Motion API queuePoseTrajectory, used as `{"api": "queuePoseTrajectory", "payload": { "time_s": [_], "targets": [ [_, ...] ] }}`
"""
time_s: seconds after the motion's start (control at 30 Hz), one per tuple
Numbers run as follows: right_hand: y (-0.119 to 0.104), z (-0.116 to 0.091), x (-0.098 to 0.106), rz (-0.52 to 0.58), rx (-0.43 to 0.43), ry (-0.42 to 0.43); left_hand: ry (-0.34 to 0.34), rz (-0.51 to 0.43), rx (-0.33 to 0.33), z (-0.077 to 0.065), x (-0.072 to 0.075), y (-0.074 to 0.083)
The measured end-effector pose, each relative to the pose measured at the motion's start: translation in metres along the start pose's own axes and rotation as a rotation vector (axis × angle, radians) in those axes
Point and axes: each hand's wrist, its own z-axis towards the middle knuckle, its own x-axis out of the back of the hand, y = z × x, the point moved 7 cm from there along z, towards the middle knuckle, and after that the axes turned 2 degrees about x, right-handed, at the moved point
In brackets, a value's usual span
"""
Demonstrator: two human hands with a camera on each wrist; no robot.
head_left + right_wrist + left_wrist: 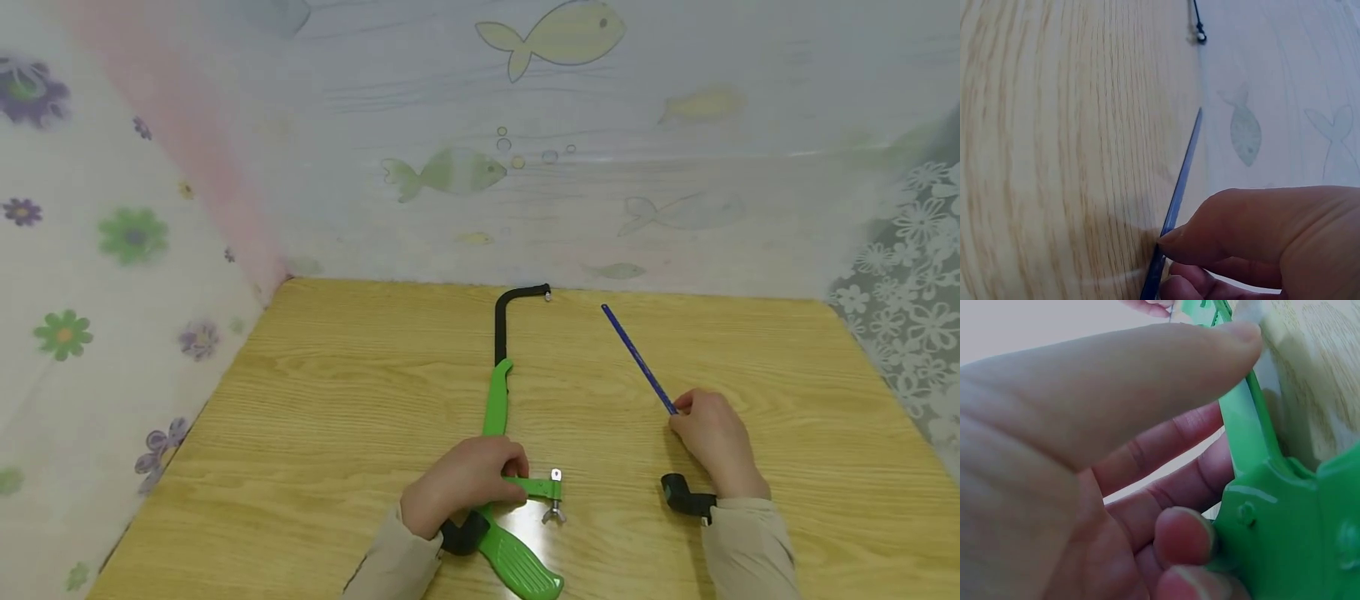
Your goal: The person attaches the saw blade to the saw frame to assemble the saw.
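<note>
Since the saw frame (pixel 496 400) lies lengthwise, near to far, on the wooden table (pixel 337 400), I'll start at the near end with its green handle (pixel 521 560), which points near and a bit right. Just past that, the left hand (pixel 465 482) has thumb and fingers gripping the short green arm (pixel 536 487) that sticks out to the right, with a wing nut (pixel 553 515) and a small metal post (pixel 556 477) at its end. Farther out and to the right, the right hand (pixel 716 442) is pinching the blue blade (pixel 637 358) close to its near end. So the blade is right at those fingertips, well apart from the left hand and not touching the frame. The relation that matters, imo, is the slant: from the pinch the blade runs far and left, while the frame goes pretty much straight near to far. The pinched part sits right of the metal post and farther out, so they don't line up. Over at the far side, the blade's tip is to the right of the little pin (pixel 547 296) on the black hook (pixel 501 333), near but apart. Can't tell if that tip rests on the table or is lifted.
</note>
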Motion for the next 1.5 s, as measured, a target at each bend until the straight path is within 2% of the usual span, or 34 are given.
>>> {"api": "queuePoseTrajectory", "payload": {
  "time_s": [0.57, 0.8, 1.0, 1.3, 1.5],
  "targets": [
    [0.004, -0.002, -0.002, -0.017, 0.017, -0.043, -0.013, -0.026, 0.005, -0.005, 0.0, 0.004],
    [0.004, -0.004, 0.005, -0.069, 0.016, -0.081, 0.003, -0.022, -0.007, -0.003, 0.002, 0.005],
    [0.001, -0.003, 0.004, -0.09, 0.061, -0.109, -0.005, -0.026, 0.009, -0.003, 0.002, 0.004],
    [0.003, 0.0, -0.004, -0.007, 0.104, -0.117, -0.02, -0.025, 0.018, -0.003, 0.001, 0.003],
    [0.005, 0.003, -0.011, 0.108, 0.053, -0.129, -0.016, 0.004, 0.003, -0.002, 0.002, 0.003]
  ]
}}
